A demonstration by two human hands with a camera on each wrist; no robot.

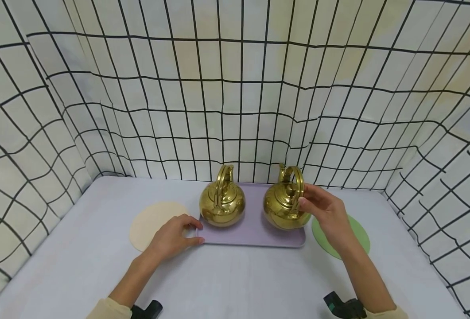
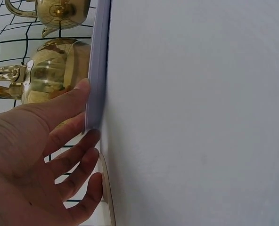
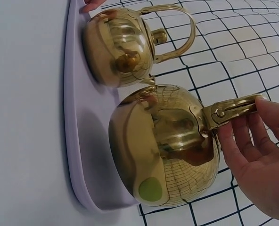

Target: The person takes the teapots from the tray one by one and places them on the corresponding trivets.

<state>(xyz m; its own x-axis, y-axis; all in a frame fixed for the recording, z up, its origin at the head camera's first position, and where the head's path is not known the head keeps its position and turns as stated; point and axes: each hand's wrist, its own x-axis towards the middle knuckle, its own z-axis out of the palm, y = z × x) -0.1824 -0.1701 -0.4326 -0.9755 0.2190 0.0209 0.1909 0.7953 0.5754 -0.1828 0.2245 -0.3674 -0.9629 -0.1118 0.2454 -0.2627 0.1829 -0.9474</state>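
Note:
Two shiny brass teapots with tall arched handles are at the lilac tray (image 1: 254,237). My right hand (image 1: 330,217) pinches the handle of the right teapot (image 1: 278,208) between thumb and fingers. In the right wrist view that teapot (image 3: 165,150) is tilted, its base raised off the tray. The left teapot (image 1: 222,207) stands upright on the tray's left part. My left hand (image 1: 172,235) holds the tray's near left corner, thumb at the front edge and fingers along the side; the left wrist view shows the thumb against the tray rim (image 2: 97,70).
A cream round mat (image 1: 149,223) lies left of the tray, partly under my left hand. On the right, a green round mat (image 1: 360,235) lies partly behind my right hand and wrist. White cloth with a black grid net (image 1: 242,110) rises behind the white table (image 1: 235,283) and along both sides.

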